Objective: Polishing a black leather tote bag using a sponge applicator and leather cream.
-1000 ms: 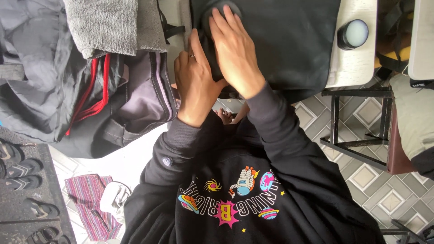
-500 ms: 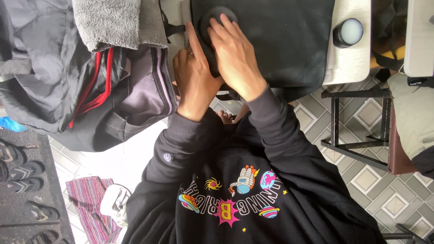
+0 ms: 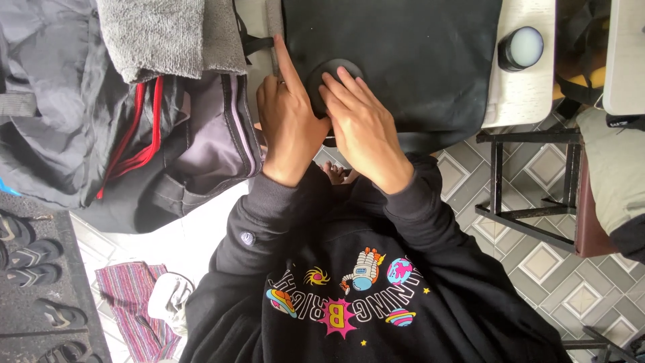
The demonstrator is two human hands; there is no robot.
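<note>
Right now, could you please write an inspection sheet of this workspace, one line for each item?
Surface: white table, mostly covered by a black mat.
Job's things: small round black object on the mat, under both hands.
Clutter: dark jar with pale lid on the table; grey folded towel; open black bag with red trim.
Grippers: left hand beside the object, forefinger straight; right hand pressing on it.
Cables: nothing seen.
Surroundings: patterned floor tiles, black metal frame, sandals, striped cloth.
</note>
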